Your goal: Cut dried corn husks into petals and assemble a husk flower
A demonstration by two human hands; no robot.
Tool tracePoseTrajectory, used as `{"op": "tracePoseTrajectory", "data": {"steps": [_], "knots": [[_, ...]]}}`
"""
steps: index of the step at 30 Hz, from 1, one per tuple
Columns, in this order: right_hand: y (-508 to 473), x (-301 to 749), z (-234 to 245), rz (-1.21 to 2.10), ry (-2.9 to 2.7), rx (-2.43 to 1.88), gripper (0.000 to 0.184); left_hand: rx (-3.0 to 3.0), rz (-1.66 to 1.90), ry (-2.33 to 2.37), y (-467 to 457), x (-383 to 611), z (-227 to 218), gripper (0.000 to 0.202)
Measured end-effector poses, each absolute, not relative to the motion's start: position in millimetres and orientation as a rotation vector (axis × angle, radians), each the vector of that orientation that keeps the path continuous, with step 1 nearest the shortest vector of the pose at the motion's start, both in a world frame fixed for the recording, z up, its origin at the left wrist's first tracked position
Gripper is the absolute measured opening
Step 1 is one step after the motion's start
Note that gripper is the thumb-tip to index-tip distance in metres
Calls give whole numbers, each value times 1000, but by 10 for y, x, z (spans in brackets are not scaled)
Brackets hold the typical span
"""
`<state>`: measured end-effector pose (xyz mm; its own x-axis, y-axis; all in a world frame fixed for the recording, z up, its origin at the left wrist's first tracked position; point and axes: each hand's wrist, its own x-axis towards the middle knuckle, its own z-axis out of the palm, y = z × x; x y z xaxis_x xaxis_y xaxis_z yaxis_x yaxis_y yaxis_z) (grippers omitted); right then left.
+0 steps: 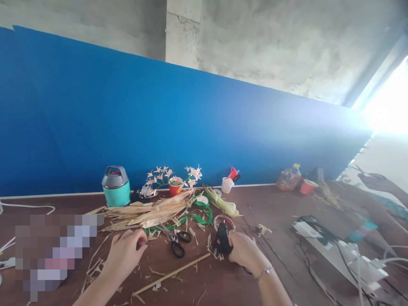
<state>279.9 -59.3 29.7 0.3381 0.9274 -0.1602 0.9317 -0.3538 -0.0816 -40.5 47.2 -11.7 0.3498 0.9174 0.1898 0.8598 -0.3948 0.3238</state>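
My right hand is closed around the side of a black hot glue gun, whose nozzle points away from me. Left of it, my left hand is held over the table with its fingers curled and the thumb close to them; anything in that pinch is too small to make out. Between my hands lie black-handled scissors, partly opened. A thin straw-coloured stick rests nearer to me. Dried corn husks are heaped beyond my left hand, beside green ribbon. Behind the glue gun is a tape roll.
Husk scraps litter the brown table. Along the blue partition stand a teal container, husk flowers in a red cup and a white cup. A power strip with cables lies right, near another person's arm.
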Motion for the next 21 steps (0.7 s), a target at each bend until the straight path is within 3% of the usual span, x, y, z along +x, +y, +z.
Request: {"op": "tracePoseTrajectory", "data": {"steps": [9,14,21], "knots": [[-574,2767,538,-224,1792,2645,5,2354,479,1602,475,-429,-78,12],[-330,2373,605,-36,2148,2542,21,2337,584,1583,477,-427,-54,9],[255,1922,317,83,2421,2340,26,2209,1095,1620,556,-528,-68,20]]}}
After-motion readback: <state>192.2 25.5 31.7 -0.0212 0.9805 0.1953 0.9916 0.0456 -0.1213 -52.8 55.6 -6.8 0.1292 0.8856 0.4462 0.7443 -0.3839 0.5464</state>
